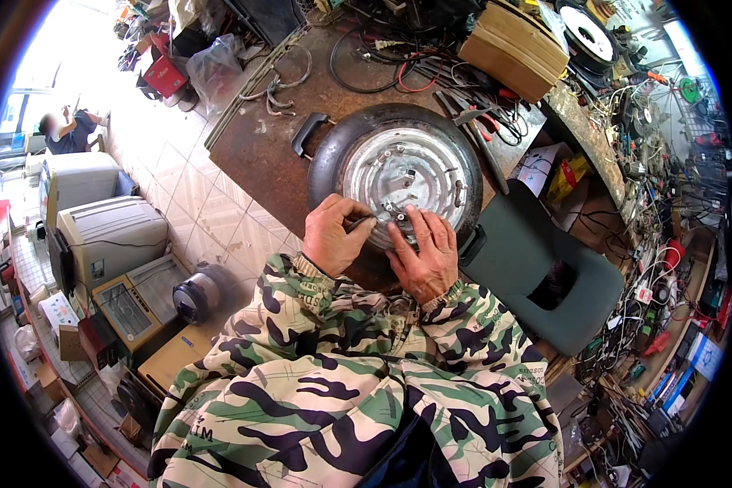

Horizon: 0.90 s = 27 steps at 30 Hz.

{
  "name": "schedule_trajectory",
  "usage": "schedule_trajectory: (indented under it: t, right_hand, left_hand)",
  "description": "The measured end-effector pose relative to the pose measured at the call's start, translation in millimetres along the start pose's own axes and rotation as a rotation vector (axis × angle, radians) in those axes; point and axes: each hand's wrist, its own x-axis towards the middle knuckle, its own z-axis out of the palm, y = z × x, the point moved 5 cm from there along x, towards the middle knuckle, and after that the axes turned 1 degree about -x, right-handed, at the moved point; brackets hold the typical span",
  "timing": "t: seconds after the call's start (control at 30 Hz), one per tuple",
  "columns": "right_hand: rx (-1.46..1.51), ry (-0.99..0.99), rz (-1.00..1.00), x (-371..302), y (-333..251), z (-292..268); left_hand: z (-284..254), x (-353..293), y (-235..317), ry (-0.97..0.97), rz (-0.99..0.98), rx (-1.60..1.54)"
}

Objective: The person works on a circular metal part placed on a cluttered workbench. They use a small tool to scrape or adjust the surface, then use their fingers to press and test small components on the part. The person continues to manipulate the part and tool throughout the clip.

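A round black pan (331, 163) with two side handles lies on the worktable, its silvery metal underside (374, 175) up, showing small posts and screws. The black handle (307, 135) at its far left sticks out; another sits at the near right. Over the near left rim, my left hand (333, 236) is closed, thumb and forefinger pinched on something small and dark that I cannot make out. My right hand (425, 256) rests at the near right of the metal face, fingers apart and fingertips touching it, with nothing visible in them.
The brown worktable (260, 154) carries cables, pliers (473, 116) and a cardboard box (514, 49) toward the back. A dark green cover with a cutout (537, 268) stands close on the right. Cluttered tools and wires fill the far right. A person (71, 132) sits in the distance.
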Motion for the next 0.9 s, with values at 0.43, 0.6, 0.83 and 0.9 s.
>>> schedule_trajectory:
  t: [0.43, 0.6, 0.83, 0.9]
  right_hand:
    - [-0.019, -0.046, 0.008, -0.4, -0.6, 5.1]
    - [-0.01, -0.024, 0.042, 2.2, -5.7, 9.2]
    - [0.047, 0.077, 0.022, -12.3, -3.0, 3.5]
    - [0.009, 0.056, 0.036, -14.3, -2.6, 2.5]
  left_hand:
    - [-1.7, 2.1, -22.1, -0.115, -0.144, -0.19]
    - [-4.0, 1.3, -39.8, -0.202, -0.305, -0.505]
    - [-19.5, 2.8, -35.3, -0.181, -0.282, -0.571]
    - [-22.7, 1.6, -32.1, -0.165, -0.284, -0.558]
